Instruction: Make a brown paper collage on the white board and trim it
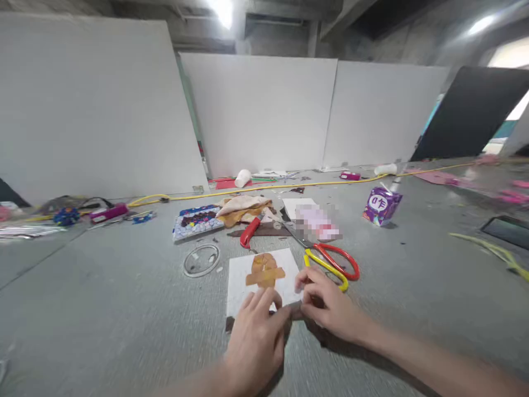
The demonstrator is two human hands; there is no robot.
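A white square sheet lies before me, with a tan cut-out figure on it made of a rounded piece and a bar across it. Along the sheet's near edge runs a dark strip. My left hand has curled fingers over the lower edge, its thumb at the strip's left part. Thumb and finger of my right hand close on the strip's right end. The hands cover much of the strip. Scissors with red and yellow handles lie just beyond my right hand.
Beyond the sheet lie a red-handled knife, crumpled tan cloth-like pieces and a tray of small coloured bits. A clear ring is at left, a purple carton at right. A yellow cord crosses behind; white panels stand at the back.
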